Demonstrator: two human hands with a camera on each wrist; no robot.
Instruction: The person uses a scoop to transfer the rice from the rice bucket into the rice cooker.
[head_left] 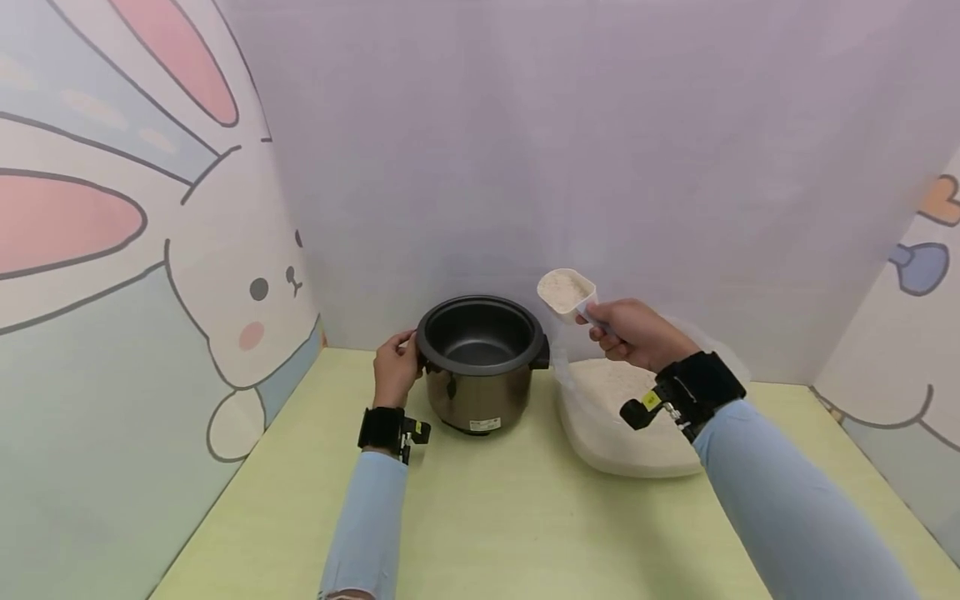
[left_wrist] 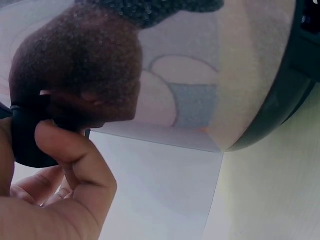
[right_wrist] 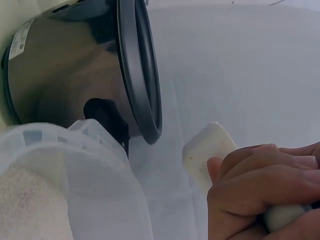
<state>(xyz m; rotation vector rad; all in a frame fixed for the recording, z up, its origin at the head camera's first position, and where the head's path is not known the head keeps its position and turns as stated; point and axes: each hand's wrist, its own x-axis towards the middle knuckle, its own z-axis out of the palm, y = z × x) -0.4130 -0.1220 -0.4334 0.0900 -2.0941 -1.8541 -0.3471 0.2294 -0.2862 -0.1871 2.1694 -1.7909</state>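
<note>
A dark rice cooker (head_left: 480, 396) without a lid stands upright at the back of the table, its grey inner pot (head_left: 480, 337) showing. My left hand (head_left: 396, 367) pinches the black side handle (left_wrist: 32, 135) of the cooker between thumb and fingers. In my right hand (head_left: 633, 333) is the handle of a white measuring scoop (head_left: 567, 293), heaped with white grains that look like rice. The scoop hangs in the air, to the right of the cooker and above a translucent bin (right_wrist: 107, 170) of the same rice (head_left: 607, 383).
The pale yellow-green table (head_left: 487, 517) runs up to a plain light wall (head_left: 525, 150). Side panels with cartoon rabbit drawings (head_left: 225, 317) bound it left and right. The cooker's right handle (right_wrist: 105, 117) juts toward the bin's rim.
</note>
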